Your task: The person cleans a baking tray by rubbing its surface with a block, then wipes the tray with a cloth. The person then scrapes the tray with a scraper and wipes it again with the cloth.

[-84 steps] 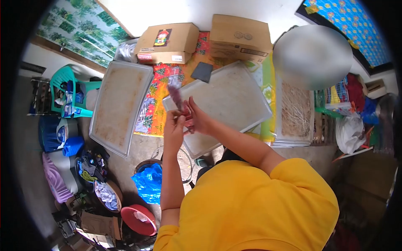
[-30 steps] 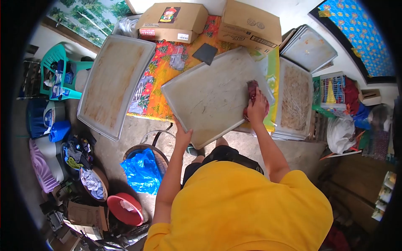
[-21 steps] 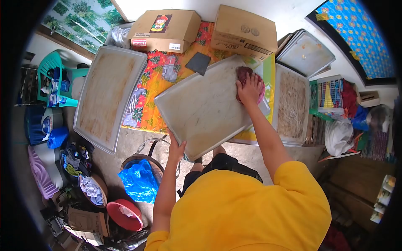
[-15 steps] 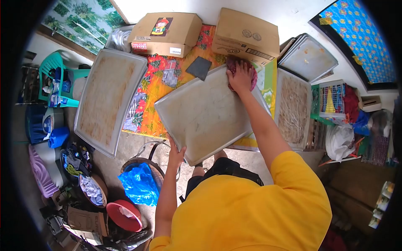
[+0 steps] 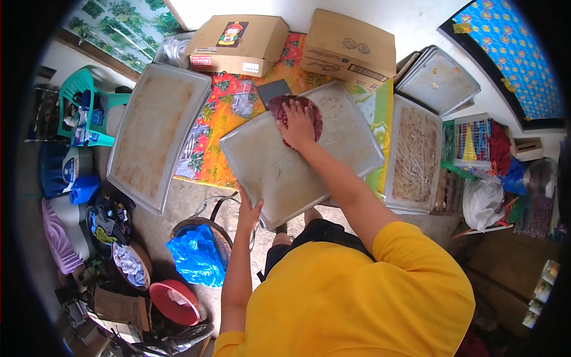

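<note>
A large grey metal baking tray (image 5: 333, 143) with a raised rim and smudged surface lies at an angle across the table's front edge. My left hand (image 5: 248, 213) grips the tray's near left rim, thumb on top and fingers partly hidden beneath. On the tray's far left part lies a bunched dark red cloth (image 5: 313, 124). My right hand (image 5: 297, 124) presses flat on this cloth, fingers stretched out and slightly apart. Just beyond the cloth, a dark grey flat square piece (image 5: 273, 92) rests on the tablecloth.
Stained trays (image 5: 157, 128) stand at the left, and more trays (image 5: 414, 154) lie at the right. Two cardboard boxes (image 5: 238, 44) sit along the back of the flowered tablecloth (image 5: 220, 163). Below left are a blue plastic bag (image 5: 198, 256) and a red basin (image 5: 173, 302).
My right hand has slid the cloth left and slightly nearer across the tray, from its far right corner. My left hand keeps its grip on the rim.
</note>
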